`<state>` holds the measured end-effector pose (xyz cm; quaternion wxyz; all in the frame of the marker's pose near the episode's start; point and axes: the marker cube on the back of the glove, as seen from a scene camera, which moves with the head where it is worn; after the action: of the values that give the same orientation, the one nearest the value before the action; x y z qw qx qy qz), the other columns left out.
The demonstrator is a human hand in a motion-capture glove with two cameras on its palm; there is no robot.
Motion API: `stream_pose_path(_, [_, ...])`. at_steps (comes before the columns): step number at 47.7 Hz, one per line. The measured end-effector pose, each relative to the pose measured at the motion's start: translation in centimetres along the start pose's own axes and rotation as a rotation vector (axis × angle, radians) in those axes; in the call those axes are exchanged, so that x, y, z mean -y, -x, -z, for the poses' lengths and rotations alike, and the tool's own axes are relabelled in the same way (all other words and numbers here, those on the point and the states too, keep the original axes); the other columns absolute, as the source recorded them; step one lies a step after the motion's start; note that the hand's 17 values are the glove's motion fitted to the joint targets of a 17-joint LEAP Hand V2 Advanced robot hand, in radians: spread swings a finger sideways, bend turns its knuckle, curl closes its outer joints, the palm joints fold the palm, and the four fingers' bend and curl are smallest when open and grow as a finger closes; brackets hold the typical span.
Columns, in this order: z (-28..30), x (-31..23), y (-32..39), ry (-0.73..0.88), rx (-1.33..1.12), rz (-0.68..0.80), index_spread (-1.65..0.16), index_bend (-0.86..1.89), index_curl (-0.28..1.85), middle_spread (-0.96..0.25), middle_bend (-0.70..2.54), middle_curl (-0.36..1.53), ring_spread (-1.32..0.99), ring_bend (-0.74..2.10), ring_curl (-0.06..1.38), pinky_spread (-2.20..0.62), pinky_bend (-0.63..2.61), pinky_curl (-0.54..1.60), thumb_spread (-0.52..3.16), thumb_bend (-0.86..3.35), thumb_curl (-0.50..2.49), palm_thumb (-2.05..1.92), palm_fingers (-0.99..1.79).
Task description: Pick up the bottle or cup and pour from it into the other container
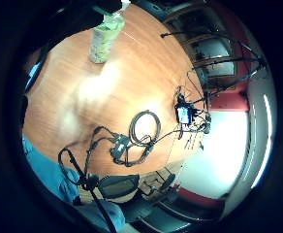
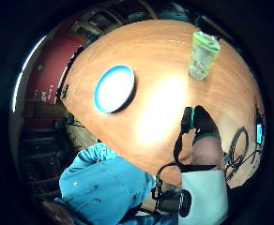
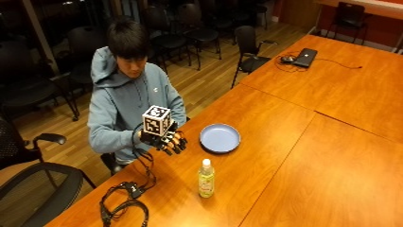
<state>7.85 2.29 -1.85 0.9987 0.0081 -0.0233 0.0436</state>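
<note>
Orange-brown wood runs under everything I can see: the table carries a yellow-green bottle with a white cap, standing upright and untouched, near the edge where the person sits. Beyond it, further along the table and well apart from the bottle, I see a blue plate lying flat. From the thumb side palm view both show again, the bottle upright and the plate off to one side of it, with bare wood between them.

My gloved right hand hangs above the table edge in front of the person's chest, between the plate and the person, clear of both things. Its fingers point down toward the wood, spread and relaxed, holding nothing. In the little finger side palm view the bottle stands on the table well away from the palm.

A coil of black cable lies on the table near the corner on the bottle's other side, away from the plate. The person wears a grey-blue hooded top and looks down at the hand.
</note>
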Motion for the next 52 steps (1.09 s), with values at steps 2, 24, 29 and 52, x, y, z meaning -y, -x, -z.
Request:
stream_pose_path(2, [-0.8,-0.9,-0.2,0.009,0.003,-0.022,-0.31,0.16,0.31,0.01,0.17,0.22,0.07,0.36,0.26,0.25,0.46,0.22,0.98,0.19,0.43,0.82,0.43])
stream_pose_path(24, [-2.4,-3.0,-10.7,-0.122,0.141,-0.048,-0.33,0.14,0.28,0.01,0.17,0.25,0.1,0.33,0.27,0.25,0.56,0.26,0.93,-0.03,0.46,0.74,0.2])
stream_pose_path(29, [-4.1,-2.8,-12.1,-0.146,0.203,-0.04,-0.34,0.13,0.26,0.01,0.18,0.26,0.1,0.35,0.27,0.26,0.58,0.27,0.93,-0.03,0.46,0.72,0.17])
stream_pose_path(52, [-8.6,3.7,-13.6,-0.243,0.577,0.026,-0.35,0.13,0.22,0.01,0.19,0.29,0.1,0.42,0.29,0.25,0.65,0.28,0.9,-0.03,0.45,0.7,0.11])
